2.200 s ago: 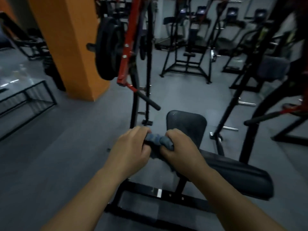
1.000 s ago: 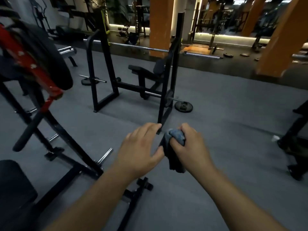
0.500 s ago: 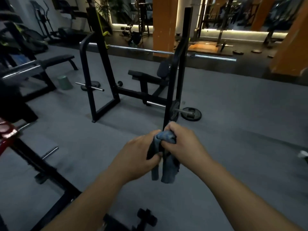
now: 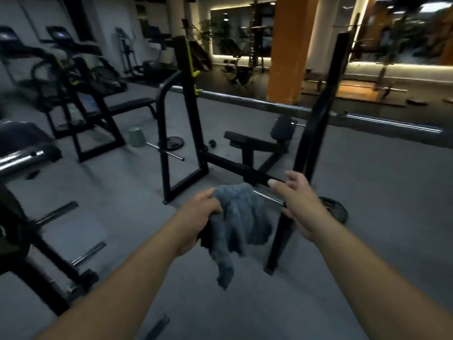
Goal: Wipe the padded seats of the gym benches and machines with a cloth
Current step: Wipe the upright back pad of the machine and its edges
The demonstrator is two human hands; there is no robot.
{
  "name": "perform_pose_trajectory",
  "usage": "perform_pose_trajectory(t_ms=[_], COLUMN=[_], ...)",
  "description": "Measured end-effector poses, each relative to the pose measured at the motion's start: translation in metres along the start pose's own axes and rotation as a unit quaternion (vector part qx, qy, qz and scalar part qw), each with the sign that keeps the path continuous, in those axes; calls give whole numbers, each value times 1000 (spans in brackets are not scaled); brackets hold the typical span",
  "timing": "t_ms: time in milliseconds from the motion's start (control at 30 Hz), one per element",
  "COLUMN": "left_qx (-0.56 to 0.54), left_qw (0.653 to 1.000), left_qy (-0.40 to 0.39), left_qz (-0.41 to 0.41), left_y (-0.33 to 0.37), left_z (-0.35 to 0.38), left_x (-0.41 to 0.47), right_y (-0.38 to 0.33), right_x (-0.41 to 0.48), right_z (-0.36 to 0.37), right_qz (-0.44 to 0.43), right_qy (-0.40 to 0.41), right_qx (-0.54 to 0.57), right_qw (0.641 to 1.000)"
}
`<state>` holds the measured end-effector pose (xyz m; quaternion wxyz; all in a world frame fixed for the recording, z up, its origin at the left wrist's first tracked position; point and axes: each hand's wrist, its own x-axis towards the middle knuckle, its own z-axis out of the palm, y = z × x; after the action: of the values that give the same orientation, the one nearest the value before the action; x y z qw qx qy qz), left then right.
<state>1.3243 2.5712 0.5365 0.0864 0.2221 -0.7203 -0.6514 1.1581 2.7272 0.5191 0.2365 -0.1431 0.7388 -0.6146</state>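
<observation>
The left hand (image 4: 196,214) is gripping a grey-blue cloth (image 4: 241,217) in mid-air. Its fingers (image 4: 208,194) are curling round the bunched upper edge, and the rest is hanging in loose folds above the floor (image 4: 380,204). The right hand (image 4: 300,200) is hovering just beside the cloth without touching it, its fingers spreading loosely and holding nothing.

The floor is showing as a grey, matte covering that is running across the whole room. Straight ahead a black rack is standing on it, with a left upright (image 4: 190,114) and a right upright (image 4: 317,133), and a steel barbell (image 4: 269,104) is running across the rack. Between the uprights a padded seat (image 4: 252,142) is sitting low on a black frame, with a small back pad (image 4: 283,128) rising at its far end. A weight plate (image 4: 337,213) is lying by the base of the right upright, partly hidden behind the right wrist. A second plate (image 4: 174,143) is lying near the left upright, with a pale green bucket-shaped object (image 4: 136,136) standing close by.

Further left a flat bench (image 4: 130,105) and dark, blurred cardio machines (image 4: 61,55) are lining a pale wall. An orange pillar (image 4: 289,45) is rising behind the barbell, and a mirror (image 4: 235,28) edged with glowing strip light is covering the far wall.
</observation>
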Motion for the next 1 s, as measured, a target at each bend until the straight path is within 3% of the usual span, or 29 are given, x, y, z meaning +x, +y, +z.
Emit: perform_pose_trajectory(t_ms=[67, 167, 233, 300, 333, 400, 467, 600, 700, 767, 867, 933, 1000], left_qx=[-118, -183, -204, -226, -240, -248, -228, -129, -93, -53, 70, 226, 346], left_qw=[992, 979, 973, 966, 961, 954, 943, 908, 892, 899, 913, 878, 827], left_qy=[41, 90, 111, 125, 133, 163, 239, 397, 441, 434, 401, 422, 443], left_qz=[-18, -19, -9, 10, 23, 45, 42, 25, 25, 31, 32, 6, 2], left_y=[6, 23, 35, 44, 48, 52, 49, 35, 24, 16, 10, 13, 18], left_z=[-2, -1, -1, -6, -11, -26, -48, -101, -148, -186, -248, -285, -323], left_x=[41, 100, 136, 165, 178, 199, 217, 245, 262, 277, 302, 320, 338], right_y=[8, -2, -20, -47, -62, -84, -99, -108, -113, -117, -136, -148, -159], right_x=[44, 101, 141, 176, 192, 226, 259, 317, 357, 381, 414, 440, 469], right_z=[6, 13, 20, 35, 43, 62, 81, 124, 172, 205, 261, 301, 338], right_qz=[92, 244, 261, 240, 219, 140, 63, 12, 3, -48, -249, -385, -436], right_qy=[-67, -297, -402, -435, -432, -381, -336, -338, -333, -374, -369, -288, -240], right_qx=[31, 74, 95, 148, 172, 165, 129, 27, -25, -59, -246, -324, -343], right_qw=[993, 920, 873, 855, 858, 899, 931, 941, 943, 924, 861, 815, 797])
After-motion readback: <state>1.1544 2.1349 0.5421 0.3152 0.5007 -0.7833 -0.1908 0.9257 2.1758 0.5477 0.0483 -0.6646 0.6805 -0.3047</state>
